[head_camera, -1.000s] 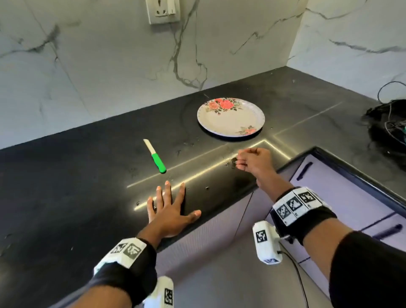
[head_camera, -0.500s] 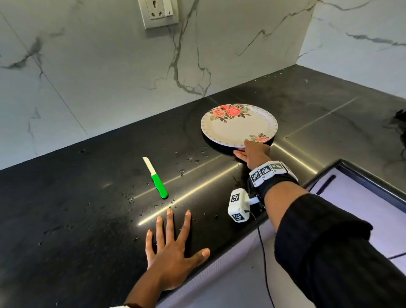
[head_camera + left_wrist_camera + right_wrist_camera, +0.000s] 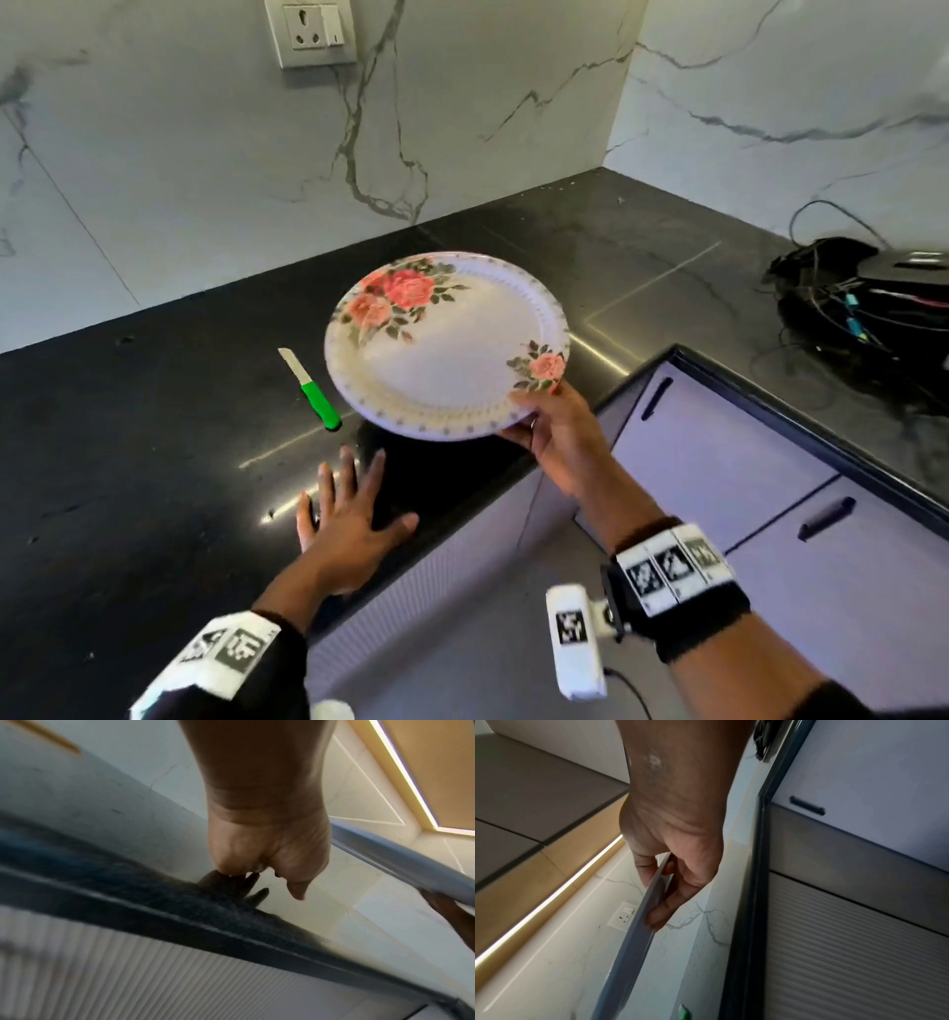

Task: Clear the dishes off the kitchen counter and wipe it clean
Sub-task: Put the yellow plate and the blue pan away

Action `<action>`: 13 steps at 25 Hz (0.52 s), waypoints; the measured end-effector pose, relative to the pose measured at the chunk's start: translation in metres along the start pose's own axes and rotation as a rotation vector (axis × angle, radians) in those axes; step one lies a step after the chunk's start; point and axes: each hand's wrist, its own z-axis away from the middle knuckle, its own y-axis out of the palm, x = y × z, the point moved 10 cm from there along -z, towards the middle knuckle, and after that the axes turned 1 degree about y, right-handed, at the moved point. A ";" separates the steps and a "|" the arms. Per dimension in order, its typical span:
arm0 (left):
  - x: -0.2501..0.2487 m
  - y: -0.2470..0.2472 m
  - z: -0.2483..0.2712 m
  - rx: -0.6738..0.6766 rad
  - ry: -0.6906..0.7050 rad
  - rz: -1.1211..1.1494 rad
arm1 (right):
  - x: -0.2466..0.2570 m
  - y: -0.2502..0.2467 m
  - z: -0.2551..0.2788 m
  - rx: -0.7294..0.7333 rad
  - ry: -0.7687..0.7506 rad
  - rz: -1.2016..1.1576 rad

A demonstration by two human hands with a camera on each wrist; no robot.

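Note:
A white plate (image 3: 447,354) with pink roses hangs tilted above the black counter (image 3: 154,462). My right hand (image 3: 544,426) grips its near rim, thumb on top and fingers beneath; the right wrist view shows the plate's edge (image 3: 639,923) pinched in my right hand (image 3: 670,874). A small knife (image 3: 310,389) with a green handle lies on the counter left of the plate. My left hand (image 3: 344,509) lies flat with fingers spread on the counter near its front edge; in the left wrist view my left hand (image 3: 267,850) presses the dark top.
A black appliance with tangled cables (image 3: 862,293) sits at the back right of the counter. Pale cabinet fronts with dark handles (image 3: 719,462) run below the counter edge. A wall socket (image 3: 313,33) is set in the marble backsplash. Crumbs dot the counter.
My right hand reached to the plate on the counter, took its rim and lifted it toward me. The left hand stayed flat on the counter.

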 end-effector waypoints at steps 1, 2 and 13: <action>-0.001 -0.013 0.008 -0.093 0.024 0.178 | -0.007 -0.006 0.031 0.010 0.002 0.037; 0.001 -0.031 0.021 -0.199 0.065 0.384 | -0.014 -0.010 0.060 0.022 0.002 0.058; 0.314 0.045 0.441 -0.448 -0.416 0.389 | -0.272 0.033 0.309 0.309 0.457 0.419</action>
